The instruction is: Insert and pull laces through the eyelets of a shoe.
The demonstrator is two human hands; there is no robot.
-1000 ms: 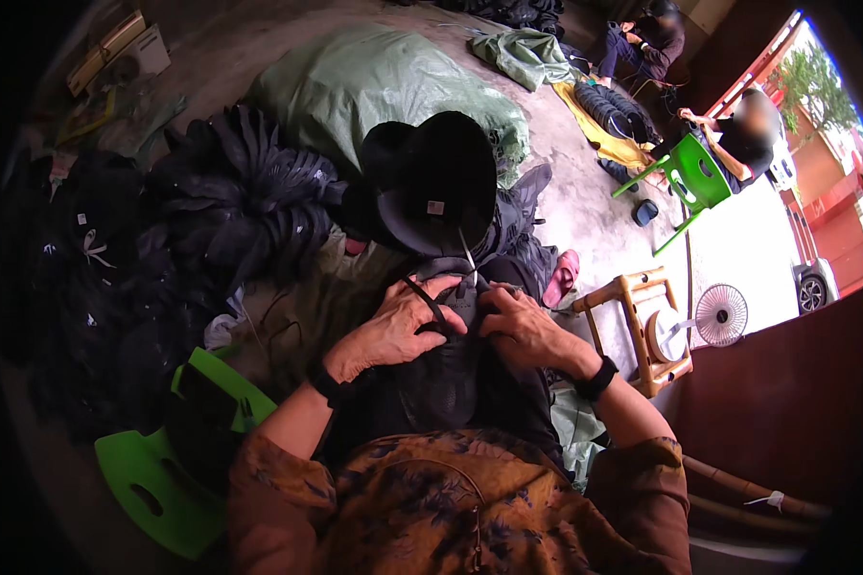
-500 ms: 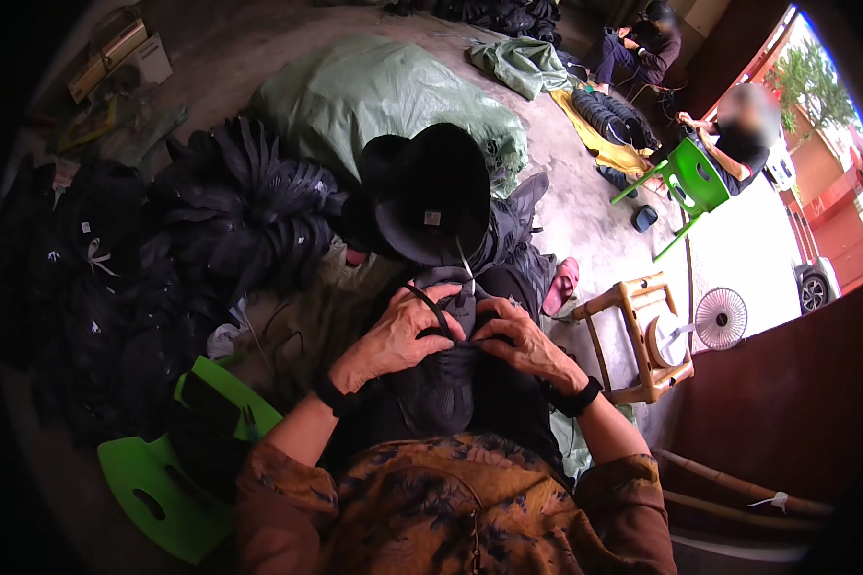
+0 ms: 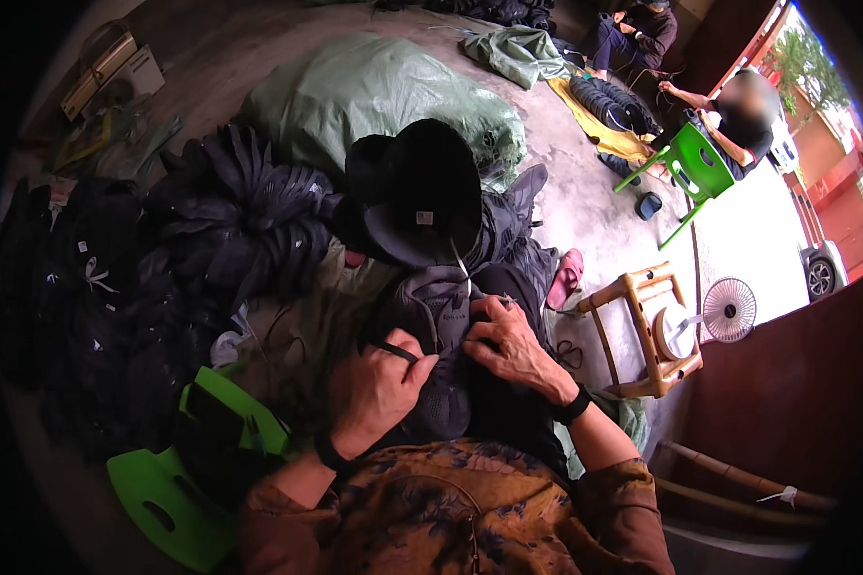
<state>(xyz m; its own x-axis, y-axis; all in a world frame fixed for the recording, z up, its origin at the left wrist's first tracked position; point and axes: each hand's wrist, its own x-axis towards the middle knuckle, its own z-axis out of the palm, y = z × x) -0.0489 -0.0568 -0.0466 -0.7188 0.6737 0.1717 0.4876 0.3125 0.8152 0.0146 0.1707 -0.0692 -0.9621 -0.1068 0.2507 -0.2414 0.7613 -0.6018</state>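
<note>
Now: one dark shoe (image 3: 448, 333), on our lap (image 3: 494, 412), tongue (image 3: 448, 297) more exposed. Left hand (image 3: 382, 388), drawn back toward us, closed on a black lace (image 3: 400, 353); lacing, we judge, is advancing. Right hand (image 3: 511, 343), fingers bent at the shoe's right edge; whether gripping, we cannot tell.

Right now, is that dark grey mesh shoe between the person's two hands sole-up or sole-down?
Sole-down: the shoe shows its padded tongue and rounded toe facing up, while its underside is out of sight.
</note>
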